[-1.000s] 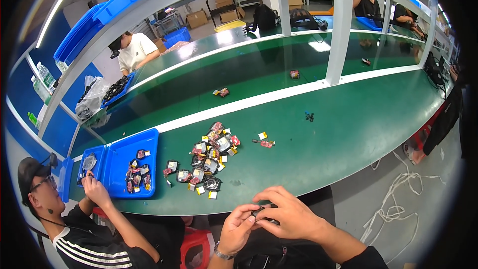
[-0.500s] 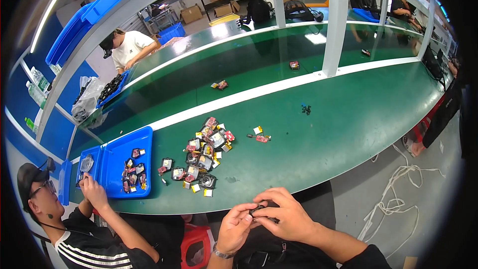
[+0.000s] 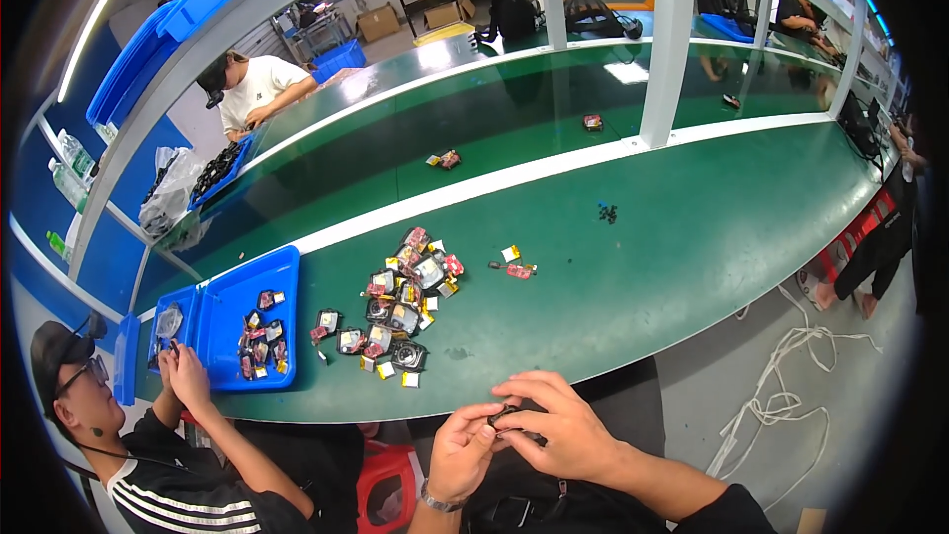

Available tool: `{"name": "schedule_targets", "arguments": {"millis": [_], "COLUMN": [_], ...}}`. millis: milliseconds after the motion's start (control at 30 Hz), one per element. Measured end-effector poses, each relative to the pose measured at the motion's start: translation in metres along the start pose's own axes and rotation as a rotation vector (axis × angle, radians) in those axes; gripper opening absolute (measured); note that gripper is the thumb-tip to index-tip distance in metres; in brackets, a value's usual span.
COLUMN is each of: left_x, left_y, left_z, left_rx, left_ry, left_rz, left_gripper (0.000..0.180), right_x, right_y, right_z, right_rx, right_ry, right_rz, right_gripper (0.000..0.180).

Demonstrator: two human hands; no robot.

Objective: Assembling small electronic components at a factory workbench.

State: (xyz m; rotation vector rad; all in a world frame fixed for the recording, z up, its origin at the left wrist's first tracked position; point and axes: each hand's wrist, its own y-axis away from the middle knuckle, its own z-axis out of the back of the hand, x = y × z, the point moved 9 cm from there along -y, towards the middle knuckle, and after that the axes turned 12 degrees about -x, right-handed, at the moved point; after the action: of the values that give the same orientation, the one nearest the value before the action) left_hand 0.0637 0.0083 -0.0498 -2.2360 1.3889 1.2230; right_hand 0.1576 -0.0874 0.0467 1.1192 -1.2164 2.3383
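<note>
Just beyond the front edge of the green table, my two hands meet around a small black plastic part. My left hand pinches it between thumb and fingers. From the other side, the fingers of my right hand close over it and cover much of it, so its exact kind is hard to make out. On the table ahead lies a pile of small opened black device housings, with red circuit boards and silver-and-yellow battery cells among them. A loose red board and a battery cell lie right of the pile.
Left of the pile, a blue tray holds similar parts; a co-worker sits beside it. Small black bits lie farther back on the green table. White posts rise behind. White cables sprawl on the floor at right.
My hands stay together on the black part, with only a slight shift of the right fingers. At the far right, a standing person's legs show more.
</note>
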Motion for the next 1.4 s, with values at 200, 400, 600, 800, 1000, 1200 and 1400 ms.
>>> {"name": "schedule_targets", "arguments": {"millis": [200,400,600,800,1000,1200,1400], "left_x": [0.0026,0.0010,0.0010,0.0043,0.0027,0.0031,0.0017], "left_y": [0.0022,-0.0004,0.0010,0.0026,0.0037,0.0044,0.0058], "left_z": [0.0032,0.0024,0.0070,0.0090,0.0081,0.0042,0.0048], "left_rx": [0.051,-0.006,-0.049,-0.048,-0.063,-0.031,-0.026], "left_ry": [0.000,-0.025,-0.081,-0.053,-0.059,-0.095,-0.119], "left_rz": [-0.035,-0.031,-0.004,0.016,0.016,0.013,-0.014], "left_gripper": [0.028,0.029,0.030,0.029,0.030,0.031,0.030], "right_x": [0.0019,-0.0017,-0.0032,-0.0041,-0.0080,-0.0042,-0.0026], "right_y": [0.0024,-0.0005,-0.0014,-0.0012,-0.0006,0.0007,0.0028], "right_z": [-0.0017,-0.0072,0.0003,0.0000,-0.0019,-0.0032,-0.0047], "right_rx": [-0.041,0.055,0.005,0.029,0.050,0.054,0.047], "right_ry": [-0.012,-0.002,0.000,-0.010,-0.042,-0.001,-0.003], "right_rz": [0.006,0.008,-0.008,-0.005,-0.045,0.015,0.038], "right_gripper": [0.021,0.022,0.020,0.018,0.019,0.021,0.021]}}
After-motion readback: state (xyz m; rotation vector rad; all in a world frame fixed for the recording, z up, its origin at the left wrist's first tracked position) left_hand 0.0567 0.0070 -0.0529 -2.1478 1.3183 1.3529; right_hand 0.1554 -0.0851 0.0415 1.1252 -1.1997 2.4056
